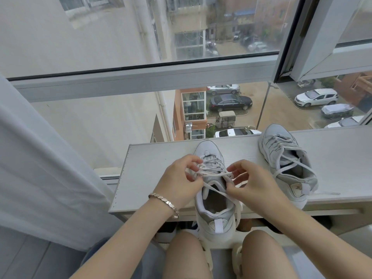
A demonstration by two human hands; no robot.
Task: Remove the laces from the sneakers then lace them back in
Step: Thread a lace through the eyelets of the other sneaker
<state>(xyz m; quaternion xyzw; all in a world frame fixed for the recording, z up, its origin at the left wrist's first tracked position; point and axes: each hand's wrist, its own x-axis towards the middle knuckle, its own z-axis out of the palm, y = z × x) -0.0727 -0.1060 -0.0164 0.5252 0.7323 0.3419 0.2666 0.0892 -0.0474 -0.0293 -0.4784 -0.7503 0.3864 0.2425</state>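
A person is sitting at a white laminate worktop (153,168) set against a large window (141,77), and both hands are working on a pale grey lace-up sneaker (215,216). This sneaker is lying on the near edge of the worktop, toe pointing toward the glass and heel hanging out over the person's knees.

The left hand (179,182), which is wearing a silver link bracelet (164,202) at the wrist, is hovering over the sneaker's left side. Its fingers (193,160) are curling inward and pinching the white flat lace (211,174) where it is crossing the upper eyelets.

The right hand (255,186) is sitting on the opposite side, its fingers (239,166) bent in a loose arch above the tongue, while the thumb and lower fingers are closing on a strand of the same lace. That strand is running slantwise across the sneaker's opening from one hand to the other. The lace is threading through the lower eyelets, and a loose end is trailing down the sneaker's right side past the worktop edge.

A second grey sneaker (289,178) is resting well to the right on the worktop, laced, tilting slightly, with one lace end lying out across the surface. A sheer white curtain (40,168) is hanging at the left.
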